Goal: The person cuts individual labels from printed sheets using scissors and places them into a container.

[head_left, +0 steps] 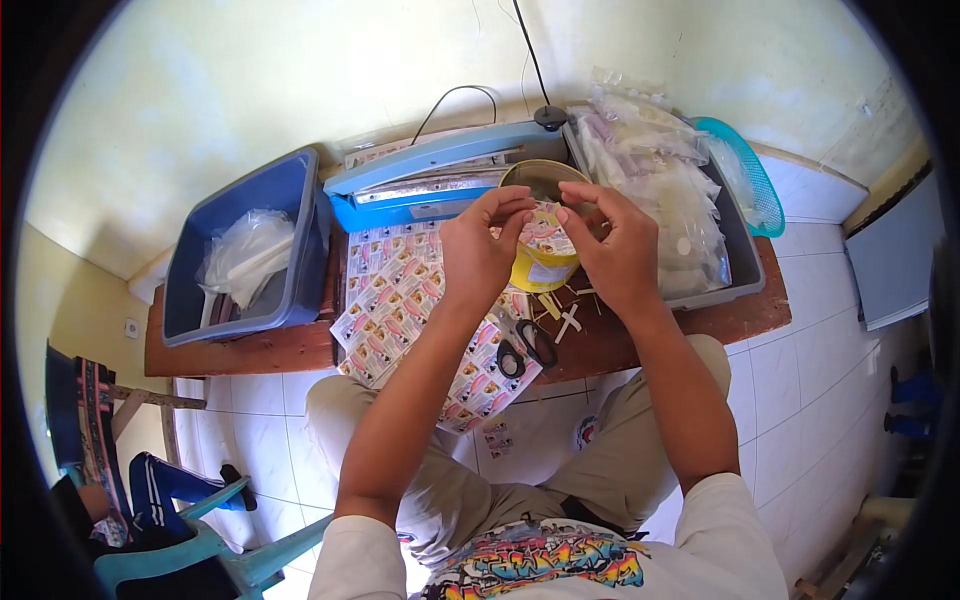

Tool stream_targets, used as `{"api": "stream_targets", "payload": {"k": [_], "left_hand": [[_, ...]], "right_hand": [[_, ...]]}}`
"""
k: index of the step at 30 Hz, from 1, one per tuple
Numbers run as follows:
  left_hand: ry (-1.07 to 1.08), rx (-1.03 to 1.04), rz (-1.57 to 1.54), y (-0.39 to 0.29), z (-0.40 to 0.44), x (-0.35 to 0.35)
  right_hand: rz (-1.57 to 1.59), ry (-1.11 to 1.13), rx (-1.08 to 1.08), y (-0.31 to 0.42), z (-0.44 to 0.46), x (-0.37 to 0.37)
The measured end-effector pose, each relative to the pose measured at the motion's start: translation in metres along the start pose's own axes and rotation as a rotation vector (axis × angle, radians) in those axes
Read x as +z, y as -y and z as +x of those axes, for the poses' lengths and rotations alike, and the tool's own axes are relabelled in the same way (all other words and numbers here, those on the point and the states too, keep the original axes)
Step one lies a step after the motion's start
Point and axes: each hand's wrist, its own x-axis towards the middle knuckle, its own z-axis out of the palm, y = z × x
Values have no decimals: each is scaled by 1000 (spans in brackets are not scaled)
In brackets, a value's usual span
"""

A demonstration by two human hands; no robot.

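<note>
A shirt with a bright print is filling the nearest edge. Beyond it, the left hand and right hand are curling half-closed; whether these hands are pinching anything, I cannot tell. Printed paper is showing between them, against a yellow tub sitting on the counter.

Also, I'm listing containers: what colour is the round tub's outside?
The tub is yellow outside, best seen in the head view.

Brown bench beneath blue bin, printed sheets
</note>
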Motion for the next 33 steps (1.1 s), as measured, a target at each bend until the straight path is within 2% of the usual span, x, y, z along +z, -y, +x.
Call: {"api": "stream_targets", "payload": {"k": [8, 15, 22, 26, 28, 30, 33], "left_hand": [[-31, -25, -18, -9, -10, -26], [-119, -14, 61, -17, -41, -82], [-183, -156, 108, 9, -93, -117], [-128, -186, 268, 35, -108, -120], [-43, -74, 439, 47, -113, -119], [-38, -54, 375, 61, -118, -118], [40, -88, 472, 79, -121, -115]], "right_hand": [[108, 68, -25, 19, -10, 20], [204, 175, -50, 34, -32, 50], [183, 344, -37, 22, -58, 95], [69, 432, 1, -1, -69, 122], [-1, 486, 23, -13, -73, 133], [-148, 477, -126, -24, -78, 142], [-320, 452, -140, -34, -87, 152]]}}
